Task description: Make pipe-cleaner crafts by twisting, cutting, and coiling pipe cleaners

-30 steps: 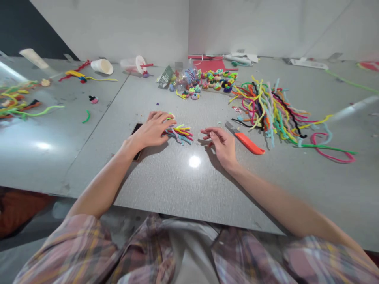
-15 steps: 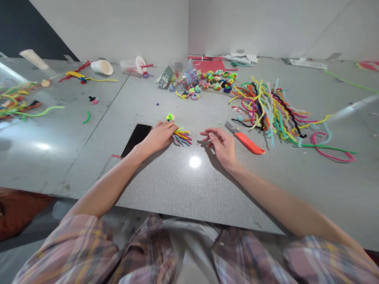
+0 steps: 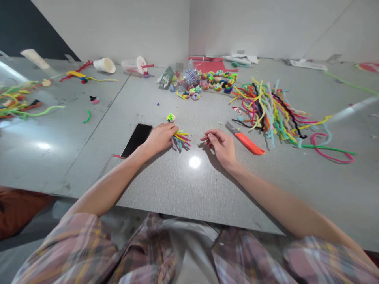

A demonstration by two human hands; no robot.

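Observation:
My left hand (image 3: 161, 136) rests on the table with its fingers closed over a bundle of short coloured yarn pieces (image 3: 180, 140). Yellow, pink, blue and lilac ends fan out to the right of the fingers. Just beyond that hand lies a small neon-green and pink yarn piece (image 3: 171, 117). My right hand (image 3: 219, 144) hovers low over the table, its fingers loosely bent and apart, with nothing visible in them. An orange-handled utility knife (image 3: 248, 142), blade showing, lies to its right. Beside my left wrist is a black smartphone (image 3: 136, 140).
A tangled heap of long coloured yarn strands (image 3: 272, 112) spreads at the right. Small colourful yarn balls (image 3: 217, 81), a clear plastic wrapper (image 3: 189, 77) and red paper (image 3: 213, 64) lie at the back. Paper cups (image 3: 104, 65) and more strands (image 3: 17, 100) are on the left.
The yarn ends at my left hand have shifted, with the blue and lilac ones now pointing further down. My right hand has hardly moved.

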